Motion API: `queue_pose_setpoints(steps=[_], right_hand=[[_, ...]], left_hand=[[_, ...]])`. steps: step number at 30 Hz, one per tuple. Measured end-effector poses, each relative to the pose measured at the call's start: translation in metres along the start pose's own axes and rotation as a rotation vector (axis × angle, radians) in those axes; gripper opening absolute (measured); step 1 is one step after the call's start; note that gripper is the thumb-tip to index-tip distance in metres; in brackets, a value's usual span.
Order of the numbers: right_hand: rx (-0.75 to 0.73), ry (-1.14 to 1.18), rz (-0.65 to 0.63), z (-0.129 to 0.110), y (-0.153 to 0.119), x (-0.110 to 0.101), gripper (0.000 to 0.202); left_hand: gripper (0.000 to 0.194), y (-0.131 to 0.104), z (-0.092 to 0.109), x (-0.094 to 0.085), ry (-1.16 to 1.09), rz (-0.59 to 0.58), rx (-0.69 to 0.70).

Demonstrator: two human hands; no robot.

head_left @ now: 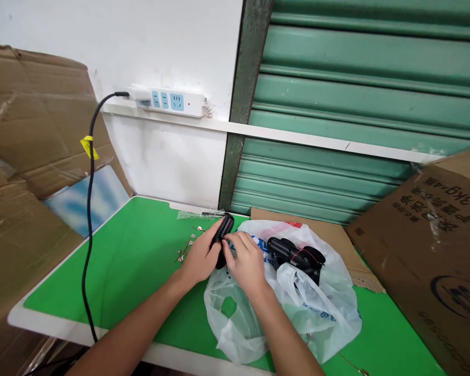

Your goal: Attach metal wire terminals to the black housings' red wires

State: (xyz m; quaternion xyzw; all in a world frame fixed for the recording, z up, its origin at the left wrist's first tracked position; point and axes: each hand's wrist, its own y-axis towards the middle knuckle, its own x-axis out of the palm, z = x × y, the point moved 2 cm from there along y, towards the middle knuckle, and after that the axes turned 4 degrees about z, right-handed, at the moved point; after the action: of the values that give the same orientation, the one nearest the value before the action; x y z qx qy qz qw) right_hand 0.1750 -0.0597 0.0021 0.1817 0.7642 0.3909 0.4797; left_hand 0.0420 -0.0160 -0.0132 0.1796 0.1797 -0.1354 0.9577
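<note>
Left grip: here's the left hand, mid-frame, closed around a slim black part.
Right grip: the right hand comes in alongside, thumb and fingertips bunched narrow against that same part; whether they pinch anything, I cannot tell.
Black part: right in the centre of the frame, tilted, its lower end down between the hands.
Beside the left hand: small metal pieces on thin strips, with a clear packet lying just behind.
Plastic bag: the white bag sprawls lower centre to right, dark black gear resting on it.
Surface: bright green, the surface, pale-edged, running across the lower frame, flat cardboard along its back.
Flanks: brown cardboard at left, a printed carton leaning in at right.
Power: a white power strip, upper left of centre, feeds a black cable dropping past the surface.
Backdrop: white wall left, green ribbed shutter upper right, a pale rail crossing both.
</note>
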Motion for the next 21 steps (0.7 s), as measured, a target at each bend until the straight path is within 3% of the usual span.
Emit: queue_pose_setpoints(steps=[13,17,20,21], right_hand=[[0.012,-0.080,-0.101,0.002,-0.005,0.007,0.024],[0.116,0.152,-0.083,0.004,0.002,0.000,0.020],[0.286,0.377,0.037,0.009,0.006,-0.010,0.013],[0.352,0.436,0.078,0.012,0.006,-0.012,0.019]], left_hand=[[0.065,-0.004,0.000,0.005,0.141,-0.024,-0.009],[0.062,0.000,0.002,0.000,-0.067,-0.050,0.009],[0.059,0.003,0.005,-0.004,-0.230,-0.120,-0.047],[0.058,0.003,0.006,-0.005,-0.266,-0.146,-0.066]])
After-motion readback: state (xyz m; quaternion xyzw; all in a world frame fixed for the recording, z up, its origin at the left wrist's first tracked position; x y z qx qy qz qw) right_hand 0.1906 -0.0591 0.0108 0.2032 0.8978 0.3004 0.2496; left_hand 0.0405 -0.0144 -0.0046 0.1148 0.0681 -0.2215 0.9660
